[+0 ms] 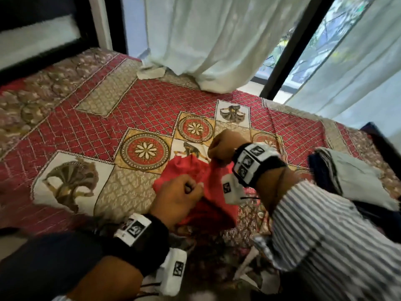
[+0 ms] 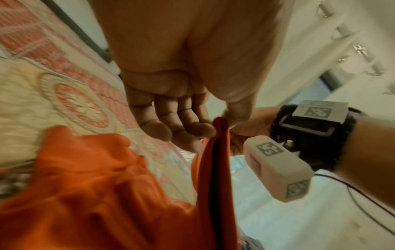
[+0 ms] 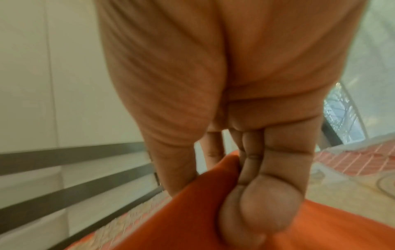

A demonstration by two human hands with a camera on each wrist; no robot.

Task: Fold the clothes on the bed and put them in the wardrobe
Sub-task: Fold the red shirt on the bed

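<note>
A red garment (image 1: 195,181) is held crumpled just above a patterned bed cover (image 1: 134,109), between two hands. The left hand (image 1: 175,198) is seen pinching one edge of the cloth between thumb and fingers (image 2: 188,128). The right hand (image 1: 221,148) is clenched on another edge of it, farther from the body, with the fabric trapped under the thumb (image 3: 181,169). Most of the cloth hangs slack below both grips and is bunched on the bed.

The fabric appears thin, soft and light. It would likely droop and crease wherever it is not supported, and it seems neither slippery nor fragile. A hold at two corners or along a seam, with the hands drawn apart, would probably let it be shaken flat for folding.

Beyond the right grip, a stack of folded clothes (image 1: 347,172) is seen on the bed.
</note>
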